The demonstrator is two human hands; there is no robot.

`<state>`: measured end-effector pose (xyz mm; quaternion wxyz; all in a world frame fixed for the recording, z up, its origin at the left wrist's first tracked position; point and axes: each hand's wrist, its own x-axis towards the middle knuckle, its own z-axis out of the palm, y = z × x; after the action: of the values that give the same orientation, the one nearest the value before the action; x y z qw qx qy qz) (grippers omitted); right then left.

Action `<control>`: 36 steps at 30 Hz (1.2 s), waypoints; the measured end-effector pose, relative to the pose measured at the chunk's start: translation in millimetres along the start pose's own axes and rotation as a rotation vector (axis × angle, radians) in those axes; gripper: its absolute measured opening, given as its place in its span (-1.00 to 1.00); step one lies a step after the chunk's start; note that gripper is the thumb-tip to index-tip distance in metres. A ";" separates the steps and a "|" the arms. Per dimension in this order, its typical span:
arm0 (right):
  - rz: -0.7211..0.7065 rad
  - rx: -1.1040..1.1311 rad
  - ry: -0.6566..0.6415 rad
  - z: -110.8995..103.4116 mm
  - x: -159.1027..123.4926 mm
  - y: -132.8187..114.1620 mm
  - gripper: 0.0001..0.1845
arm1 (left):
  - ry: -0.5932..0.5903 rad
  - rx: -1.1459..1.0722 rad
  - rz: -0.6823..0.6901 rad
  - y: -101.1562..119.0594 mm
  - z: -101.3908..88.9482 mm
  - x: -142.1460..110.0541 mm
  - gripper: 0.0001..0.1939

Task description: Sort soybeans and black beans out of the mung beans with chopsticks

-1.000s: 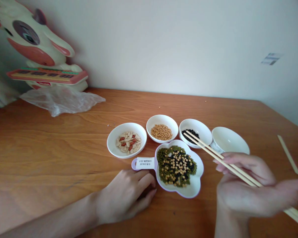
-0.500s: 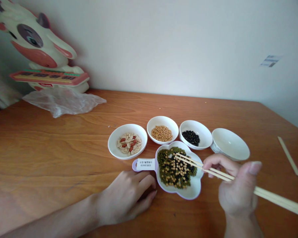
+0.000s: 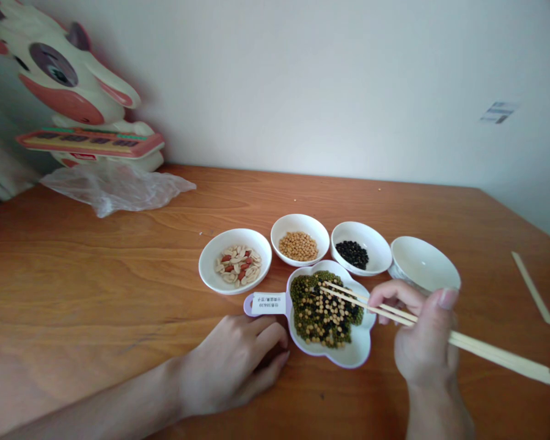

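A flower-shaped white dish (image 3: 361,351) with a lilac rim and a labelled handle (image 3: 269,304) holds a mix of green, black and yellow beans (image 3: 318,327). My right hand (image 3: 421,324) grips a pair of wooden chopsticks (image 3: 385,311); their tips are down among the beans, slightly apart. Whether a bean sits between the tips is too small to tell. On the table below the handle rests my left hand (image 3: 241,360), loosely curled beside the dish, thumb apart from the index finger. I see nothing held in it.
Behind the dish stand white bowls: one with peanuts (image 3: 238,266), one with yellow beans (image 3: 299,245), one with black beans (image 3: 352,254), and an empty bowl (image 3: 424,263). A wooden stick (image 3: 533,288) lies at right. A cow-shaped toy keyboard (image 3: 91,140) and plastic bag (image 3: 119,188) occupy the back left.
My right hand has shifted left, and the chopstick tips have moved slightly left and up over the beans. My left hand stays where it was.
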<state>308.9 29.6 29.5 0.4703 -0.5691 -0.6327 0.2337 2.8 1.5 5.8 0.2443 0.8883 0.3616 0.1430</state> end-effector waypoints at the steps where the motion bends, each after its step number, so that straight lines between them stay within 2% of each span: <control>1: -0.003 0.002 0.005 0.6 0.3 -0.3 0.09 | -0.001 -0.002 -0.002 -0.1 0.1 0.0 -0.93; 19: -0.008 -0.001 0.064 2.6 0.1 -4.6 0.08 | -0.010 -0.002 -0.010 1.2 -1.2 0.0 -0.92; 28: 0.018 0.037 0.115 -2.2 2.6 -0.5 0.17 | -0.003 -0.003 -0.004 -2.0 -1.5 -0.1 -0.92; 36: 0.003 0.024 0.016 1.7 3.4 -1.5 0.14 | -0.003 -0.007 -0.006 -1.0 -0.3 -1.3 -0.92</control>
<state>306.9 32.8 31.1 0.4815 -0.5664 -0.6253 0.2375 1.3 1.3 5.3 0.2482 0.8866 0.3635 0.1420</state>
